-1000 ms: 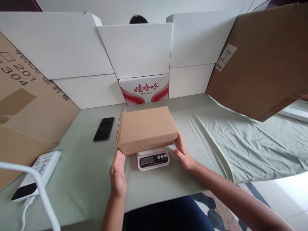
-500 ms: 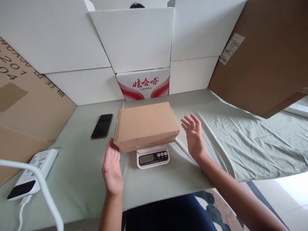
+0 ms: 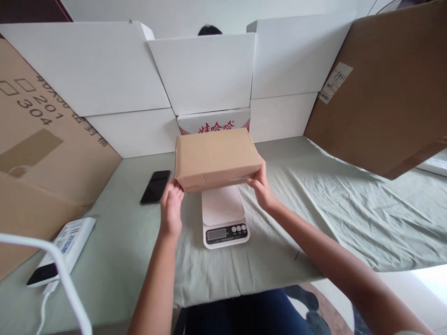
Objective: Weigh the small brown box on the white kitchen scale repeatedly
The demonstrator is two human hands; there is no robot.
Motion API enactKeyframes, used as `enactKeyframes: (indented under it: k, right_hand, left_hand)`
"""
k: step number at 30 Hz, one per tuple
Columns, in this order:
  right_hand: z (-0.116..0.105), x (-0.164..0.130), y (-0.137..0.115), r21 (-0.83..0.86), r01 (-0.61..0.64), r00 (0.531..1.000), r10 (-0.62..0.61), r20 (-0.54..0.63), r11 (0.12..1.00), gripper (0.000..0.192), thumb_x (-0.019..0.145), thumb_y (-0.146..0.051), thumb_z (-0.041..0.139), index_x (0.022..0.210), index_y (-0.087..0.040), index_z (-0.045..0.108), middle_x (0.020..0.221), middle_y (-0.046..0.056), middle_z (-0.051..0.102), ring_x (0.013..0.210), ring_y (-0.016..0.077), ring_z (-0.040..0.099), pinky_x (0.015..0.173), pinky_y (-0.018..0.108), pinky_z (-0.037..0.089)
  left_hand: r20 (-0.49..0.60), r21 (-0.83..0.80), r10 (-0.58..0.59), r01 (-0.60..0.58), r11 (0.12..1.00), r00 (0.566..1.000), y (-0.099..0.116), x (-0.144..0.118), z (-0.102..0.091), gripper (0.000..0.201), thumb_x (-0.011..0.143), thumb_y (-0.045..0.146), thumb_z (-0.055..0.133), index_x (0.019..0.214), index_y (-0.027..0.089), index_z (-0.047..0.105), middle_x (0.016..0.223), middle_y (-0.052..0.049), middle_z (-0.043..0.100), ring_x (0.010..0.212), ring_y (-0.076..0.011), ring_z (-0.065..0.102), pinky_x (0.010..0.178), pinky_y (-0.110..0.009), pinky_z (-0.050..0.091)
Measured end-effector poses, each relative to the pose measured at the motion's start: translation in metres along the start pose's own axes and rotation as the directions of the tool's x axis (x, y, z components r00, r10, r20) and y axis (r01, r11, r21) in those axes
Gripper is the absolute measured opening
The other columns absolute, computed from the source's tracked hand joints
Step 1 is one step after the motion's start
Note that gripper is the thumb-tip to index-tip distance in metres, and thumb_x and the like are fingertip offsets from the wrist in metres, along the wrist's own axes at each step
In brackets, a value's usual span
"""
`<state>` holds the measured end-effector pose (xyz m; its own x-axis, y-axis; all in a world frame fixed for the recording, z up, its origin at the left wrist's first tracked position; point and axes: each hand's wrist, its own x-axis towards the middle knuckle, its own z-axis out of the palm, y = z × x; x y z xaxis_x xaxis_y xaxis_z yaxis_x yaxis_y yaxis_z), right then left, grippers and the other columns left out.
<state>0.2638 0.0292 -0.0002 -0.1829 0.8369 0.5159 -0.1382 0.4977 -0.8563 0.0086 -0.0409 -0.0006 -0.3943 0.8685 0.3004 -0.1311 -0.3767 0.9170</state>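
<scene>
brown cardboard box: held between your two hands, beyond the front of the white digital scale, its near edge overlapping the far part of the platform in view; it appears clear of the scale, though the underside is hidden.
long axis: left to right across you, one short end to each hand, the right end a touch farther up the view.
from your fingers: the box lies directly ahead and between them, touching both sets, so neither hand is nearer to it.
left hand: at the near left corner, fingers bent and pressed against the cardboard; what lies beneath the corner you cannot tell from here.
right hand: at the near right corner, thumb along the lower front edge, the other fingers at the end and partly hidden, pinching the corner.
scale platform: bare toward you, below the box's front edge in view, its far end covered; your right thumb appears nearer to it than your left fingers.
black smartphone: flat on the green-covered worktop, just beside your left hand.
red-lettered carton: behind the box, its lower part hidden by it.
</scene>
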Motion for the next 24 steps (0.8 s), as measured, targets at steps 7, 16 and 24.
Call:
enactKeyframes:
  k: [7,16,24]
  right_hand:
    - [0.008,0.038,0.062,-0.049,-0.098,0.995,0.097,-0.013,0.994,0.082,0.07,-0.037,0.06,0.144,-0.025,0.026,0.157,0.011,0.036,0.149,0.0345,0.032,0.132,0.058,0.02]
    - [-0.018,0.041,0.077,-0.085,-0.271,0.962,0.272,-0.002,0.959,0.101,0.071,-0.039,0.064,0.155,-0.029,0.01,0.172,0.013,0.021,0.159,0.0333,0.026,0.131,0.063,0.016]
    - [-0.038,0.035,0.086,-0.001,-0.323,0.946,0.323,-0.039,0.946,0.098,0.073,-0.041,0.065,0.158,-0.029,0.018,0.172,0.014,0.029,0.16,0.0334,0.033,0.13,0.067,0.02]
  left_hand:
    - [-0.082,-0.004,-0.127,0.127,0.992,0.988,-0.073,0.059,-0.001,0.078,0.07,0.083,0.068,0.116,0.021,0.066,0.136,-0.021,0.068,0.139,-0.0339,0.06,0.117,-0.05,0.044]
    - [-0.069,-0.02,-0.17,0.169,0.985,0.983,-0.08,0.063,-0.015,0.08,0.078,0.082,0.063,0.131,0.021,0.067,0.156,-0.02,0.056,0.151,-0.0317,0.048,0.125,-0.046,0.035]
    - [-0.112,-0.031,-0.18,0.177,0.984,0.977,-0.072,0.066,-0.025,0.087,0.077,0.082,0.062,0.138,0.019,0.064,0.165,-0.02,0.045,0.157,-0.0314,0.038,0.129,-0.046,0.027]
